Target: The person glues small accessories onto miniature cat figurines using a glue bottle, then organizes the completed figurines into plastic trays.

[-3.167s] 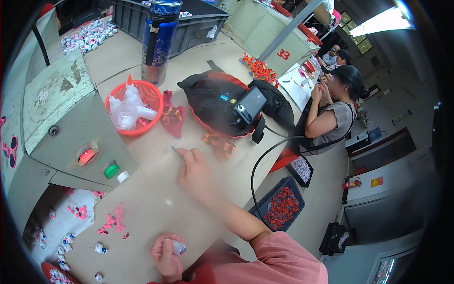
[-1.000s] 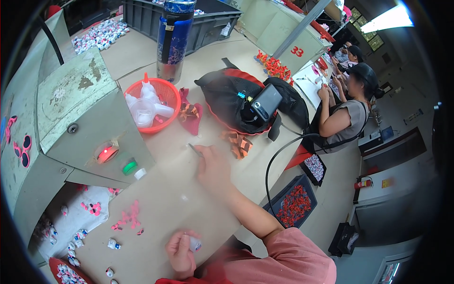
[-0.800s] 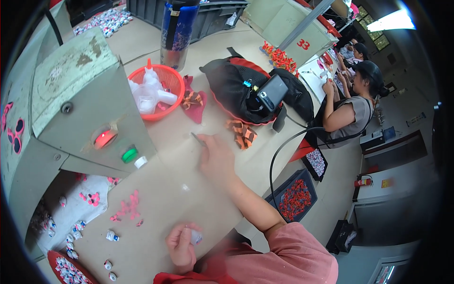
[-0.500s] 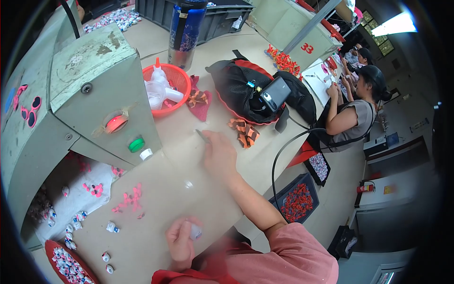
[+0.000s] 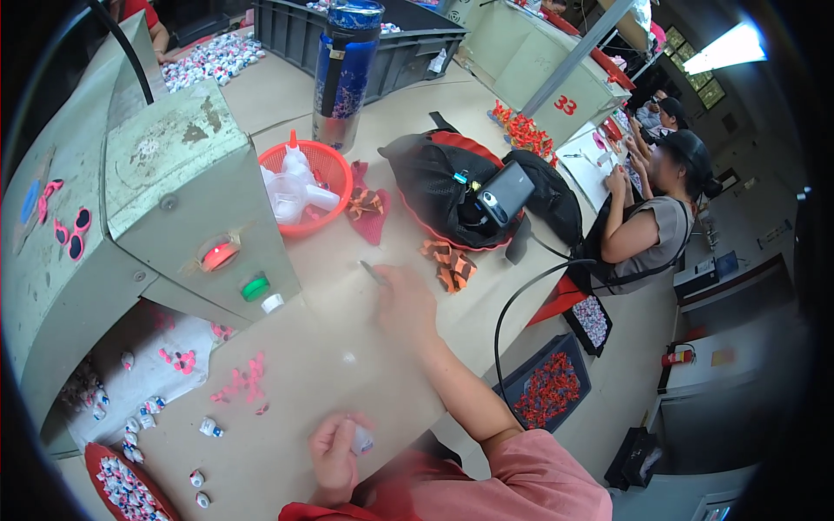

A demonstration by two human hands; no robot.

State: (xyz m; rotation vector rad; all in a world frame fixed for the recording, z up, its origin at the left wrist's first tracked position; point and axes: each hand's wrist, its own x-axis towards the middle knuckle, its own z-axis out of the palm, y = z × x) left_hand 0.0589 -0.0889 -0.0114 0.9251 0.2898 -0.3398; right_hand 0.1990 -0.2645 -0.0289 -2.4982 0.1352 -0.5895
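My left hand (image 5: pixel 334 451) pinched a small white piece (image 5: pixel 361 440) at the bench's (image 5: pixel 365 382) near edge, my right hand (image 5: pixel 404 300) a thin tool (image 5: pixel 373 273); either could slip.

Bare table right around my right hand (image 5: pixel 407 302)

Grey metal machine box (image 5: pixel 187 204) walls off the left, red mesh basket (image 5: pixel 323 165) and black backpack (image 5: pixel 452 187) crowd the far side.

A beige worktable (image 5: pixel 347 330) fills the frame's centre, bearing an orange basket (image 5: pixel 334 169), black bag (image 5: pixel 452 191), blue bottle (image 5: pixel 345 74), grey-green machine (image 5: pixel 165 217) at left.
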